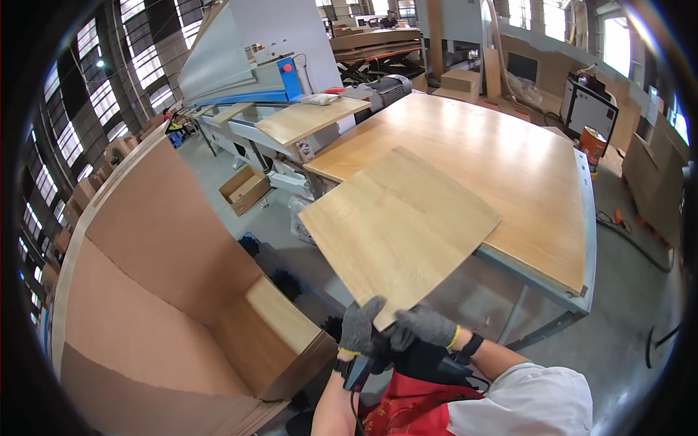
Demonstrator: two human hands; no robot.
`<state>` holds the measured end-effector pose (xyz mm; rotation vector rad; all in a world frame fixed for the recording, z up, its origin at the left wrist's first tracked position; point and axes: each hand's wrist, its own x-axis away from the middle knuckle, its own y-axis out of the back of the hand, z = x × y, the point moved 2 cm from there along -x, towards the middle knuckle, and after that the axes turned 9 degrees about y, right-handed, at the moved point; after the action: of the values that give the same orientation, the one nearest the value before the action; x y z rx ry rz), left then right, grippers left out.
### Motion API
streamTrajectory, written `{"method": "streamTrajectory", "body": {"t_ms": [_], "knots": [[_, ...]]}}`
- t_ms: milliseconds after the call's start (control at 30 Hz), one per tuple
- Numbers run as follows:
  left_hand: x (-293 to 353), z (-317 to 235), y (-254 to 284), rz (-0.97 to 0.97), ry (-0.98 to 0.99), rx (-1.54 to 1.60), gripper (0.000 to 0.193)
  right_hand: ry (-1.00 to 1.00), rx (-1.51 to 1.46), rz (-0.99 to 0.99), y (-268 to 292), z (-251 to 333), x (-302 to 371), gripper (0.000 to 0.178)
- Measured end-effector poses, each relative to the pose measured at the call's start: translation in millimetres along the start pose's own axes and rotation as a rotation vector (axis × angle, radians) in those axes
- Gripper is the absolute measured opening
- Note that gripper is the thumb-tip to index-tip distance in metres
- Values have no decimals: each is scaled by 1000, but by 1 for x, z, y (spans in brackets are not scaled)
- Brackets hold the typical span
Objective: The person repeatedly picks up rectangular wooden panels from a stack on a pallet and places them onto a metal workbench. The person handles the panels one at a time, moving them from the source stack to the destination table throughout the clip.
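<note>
A pale, square wooden panel [403, 221] stretches away from me, its far part over the near left corner of the work table [494, 152]. My left hand [360, 325], in a grey glove, grips the panel's near corner with the fingers wrapped over its left edge. Close beside it, my right hand [425, 327], gloved alike, is closed on the edge to the right of that corner. The undersides of both grips are hidden. I cannot tell whether the panel rests on the table or is held just above it.
At my left stands a large open wooden crate [153, 276] with another board inside. Beyond is a machine with a blue end [291, 80] and a smaller board [313, 120]. An open carton [244, 190] lies on the floor; an orange can [591, 149] stands beyond the table's right edge.
</note>
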<state>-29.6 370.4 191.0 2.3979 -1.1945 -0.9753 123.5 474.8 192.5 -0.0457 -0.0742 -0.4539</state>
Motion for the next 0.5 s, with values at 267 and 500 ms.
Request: {"method": "streamTrajectory", "body": {"t_ms": [267,500], "knots": [[171,74,12,-364,909,1328,57,218,-232,-326,10,-21,26,51],[319,126,81,-788,1161,981,46,-194,-623,-7,-106,-177,-55,42]]}}
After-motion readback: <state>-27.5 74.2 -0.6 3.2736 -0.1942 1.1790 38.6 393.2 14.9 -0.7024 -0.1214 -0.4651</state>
